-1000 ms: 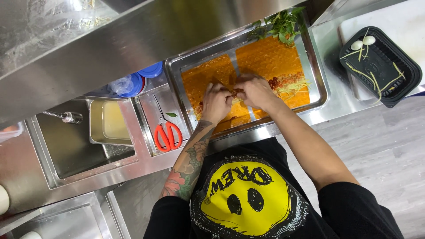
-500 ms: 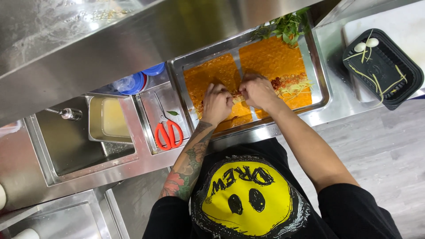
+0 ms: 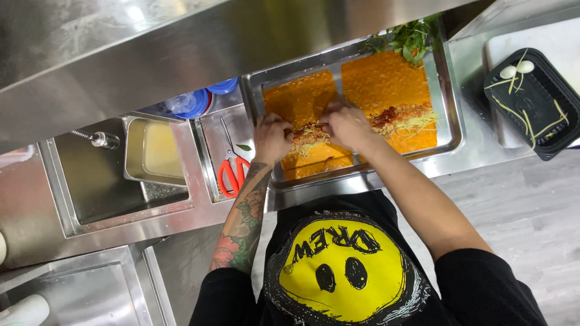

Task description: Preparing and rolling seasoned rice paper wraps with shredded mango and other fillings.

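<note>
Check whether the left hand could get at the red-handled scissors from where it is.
Probably yes. The left hand is on the orange sheet; the scissors lie uncovered in the pan beside it, nothing between them.

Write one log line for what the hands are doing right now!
left hand: on filling | right hand: on filling | under: left orange sheet | in: steel tray | nearby: red scissors
</note>
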